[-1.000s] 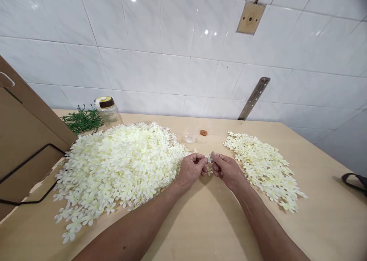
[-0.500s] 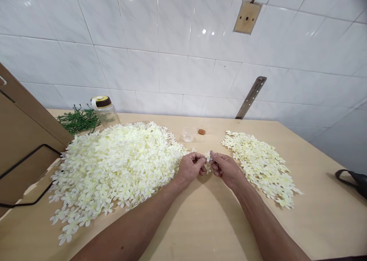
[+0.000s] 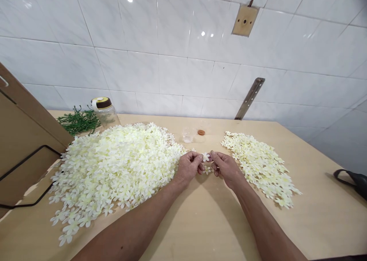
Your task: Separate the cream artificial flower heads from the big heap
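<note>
Between the fingertips of both hands is a small white artificial flower [image 3: 205,157]. My left hand [image 3: 189,166] pinches its left side, thumb and forefinger together. My right hand [image 3: 226,167] is closed at the right side of the same flower, its thumb and forefinger meeting there. Just below, another loose flower [image 3: 207,170] shows between the two hands. A big heap of cream-white flowers [image 3: 120,161] spreads to the left of my left hand. To the right of my right hand lies a smaller, flatter pile of flowers [image 3: 259,163].
Beyond my hands stand a small clear cup [image 3: 188,136] and a brown oval piece [image 3: 201,132]. A lidded jar [image 3: 105,110] and green plastic stems [image 3: 78,121] are at the back left. A cardboard box [image 3: 28,138] edges the left; a black strap [image 3: 349,179] lies far right.
The flower between my fingertips has turned, its petals now facing me more plainly. Both hands keep nearly the same place, and the view has shifted slightly.
</note>
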`<state>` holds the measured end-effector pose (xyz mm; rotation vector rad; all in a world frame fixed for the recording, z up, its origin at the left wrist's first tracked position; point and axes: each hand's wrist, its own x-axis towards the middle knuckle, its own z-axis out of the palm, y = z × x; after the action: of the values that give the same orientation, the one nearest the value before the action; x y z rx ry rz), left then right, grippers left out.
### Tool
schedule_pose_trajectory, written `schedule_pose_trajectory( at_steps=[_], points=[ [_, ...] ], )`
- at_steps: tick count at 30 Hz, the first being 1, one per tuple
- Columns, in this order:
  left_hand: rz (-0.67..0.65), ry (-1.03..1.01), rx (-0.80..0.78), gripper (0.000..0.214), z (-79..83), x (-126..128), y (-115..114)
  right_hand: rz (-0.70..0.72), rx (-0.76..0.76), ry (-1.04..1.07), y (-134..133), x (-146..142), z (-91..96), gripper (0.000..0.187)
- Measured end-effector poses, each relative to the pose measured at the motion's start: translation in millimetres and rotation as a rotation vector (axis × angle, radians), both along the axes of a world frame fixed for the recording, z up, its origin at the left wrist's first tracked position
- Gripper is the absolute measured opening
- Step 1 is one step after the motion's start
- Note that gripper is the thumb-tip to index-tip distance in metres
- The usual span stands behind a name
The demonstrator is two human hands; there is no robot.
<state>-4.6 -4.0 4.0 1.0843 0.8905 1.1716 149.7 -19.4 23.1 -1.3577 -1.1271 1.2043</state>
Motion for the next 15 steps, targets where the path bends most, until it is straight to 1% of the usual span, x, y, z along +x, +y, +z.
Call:
schedule_pose_trajectory(
  at_steps=[2, 5, 7, 9, 11, 13, 14, 15],
  points=[
    [0.039, -0.029, -0.009, 0.025, -0.6, 0, 0, -0.014, 0.049, -0.038, 0, 4, 2.0, 0.048],
    [0.069, -0.023, 0.002, 0.026, -1.2, 1, 1, 0.047, 0.079, -0.035, -2, 5, 5.3, 0.047],
    [0.053, 0.048, 0.028, 0.025, -1.4, 2, 0, 0.095, 0.084, -0.044, -3, 2, 5.6, 0.045],
    [0.039, 0.156, 0.052, 0.023, -2.2, 2, -2, 0.099, 0.090, -0.068, -3, -1, 4.4, 0.044],
    [0.071, 0.281, 0.121, 0.018, -3.7, 3, -5, 0.033, 0.094, -0.071, -2, 1, 2.6, 0.043],
    [0.107, 0.452, 0.279, 0.014, -5.3, 3, -11, -0.083, 0.106, -0.043, 1, 7, 0.5, 0.044],
    [0.105, 0.551, 0.378, 0.013, -5.8, 4, -14, -0.148, 0.118, -0.027, 3, 12, -0.6, 0.044],
    [0.076, 0.659, 0.467, 0.015, -6.2, 5, -18, -0.213, 0.136, -0.020, 5, 17, -1.8, 0.044]
  ],
)
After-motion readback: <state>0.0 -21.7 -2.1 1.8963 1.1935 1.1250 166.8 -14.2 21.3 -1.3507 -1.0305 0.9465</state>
